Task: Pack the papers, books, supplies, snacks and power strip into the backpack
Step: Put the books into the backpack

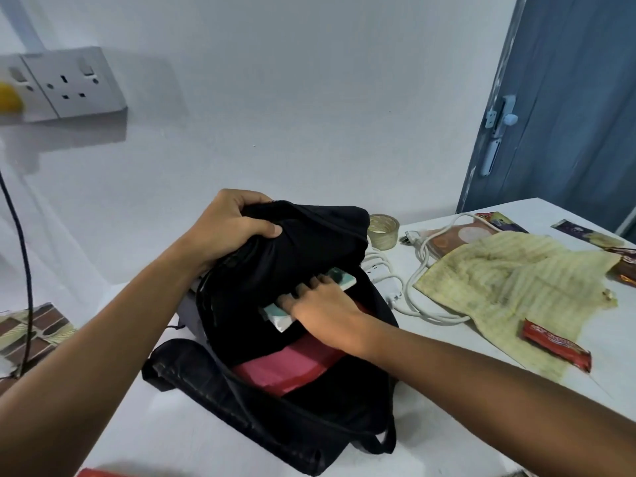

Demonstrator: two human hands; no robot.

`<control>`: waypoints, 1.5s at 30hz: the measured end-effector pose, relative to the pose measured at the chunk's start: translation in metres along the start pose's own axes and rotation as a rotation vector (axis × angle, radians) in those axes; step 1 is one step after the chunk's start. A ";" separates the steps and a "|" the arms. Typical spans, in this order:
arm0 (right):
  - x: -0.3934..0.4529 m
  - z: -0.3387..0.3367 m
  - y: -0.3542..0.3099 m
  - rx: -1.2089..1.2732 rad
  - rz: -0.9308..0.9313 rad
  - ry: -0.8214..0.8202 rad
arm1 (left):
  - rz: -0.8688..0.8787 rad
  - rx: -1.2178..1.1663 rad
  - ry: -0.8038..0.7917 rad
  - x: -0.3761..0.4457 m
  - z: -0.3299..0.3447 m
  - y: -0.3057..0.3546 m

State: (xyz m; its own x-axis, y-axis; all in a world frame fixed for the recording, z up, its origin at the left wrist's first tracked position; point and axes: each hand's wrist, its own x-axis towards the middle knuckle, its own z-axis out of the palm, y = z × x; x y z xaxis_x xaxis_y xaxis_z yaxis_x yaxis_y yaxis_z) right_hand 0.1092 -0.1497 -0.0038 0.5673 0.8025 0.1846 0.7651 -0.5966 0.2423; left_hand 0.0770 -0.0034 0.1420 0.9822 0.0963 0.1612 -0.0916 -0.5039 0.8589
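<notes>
A black backpack (292, 256) lies open on the white table (172, 442). My left hand (227, 225) grips its upper flap and holds it up. Inside the opening, my right hand (320, 304) presses on a white and teal book (278, 320). A pink folder or book (285, 366) shows lower in the bag. To the right lie the white power strip cable (413, 287), a tape roll (383, 230) and a red snack bar (555, 344).
A yellowish cloth (516, 280) covers the table's right side, with more snack wrappers (585, 234) at the far right edge. A wall socket (72, 84) and a dark cable (20, 256) are at left. A blue door (568, 115) stands behind.
</notes>
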 end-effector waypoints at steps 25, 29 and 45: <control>0.049 0.033 -0.005 0.270 0.014 -0.282 | -0.011 -0.029 -0.015 0.003 0.001 0.002; 0.052 0.038 -0.005 0.305 0.009 -0.303 | -0.018 -0.038 -0.010 0.005 0.001 0.001; -0.025 -0.012 0.099 0.863 -0.006 -0.493 | -0.120 -0.126 0.092 0.006 0.001 -0.016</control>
State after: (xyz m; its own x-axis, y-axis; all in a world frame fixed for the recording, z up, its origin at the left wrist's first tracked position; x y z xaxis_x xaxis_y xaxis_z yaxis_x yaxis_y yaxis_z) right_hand 0.1667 -0.2289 0.0273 0.4761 0.8343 -0.2781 0.6170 -0.5422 -0.5704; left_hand 0.0848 0.0041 0.1289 0.9686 0.2303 0.0934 -0.0006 -0.3735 0.9276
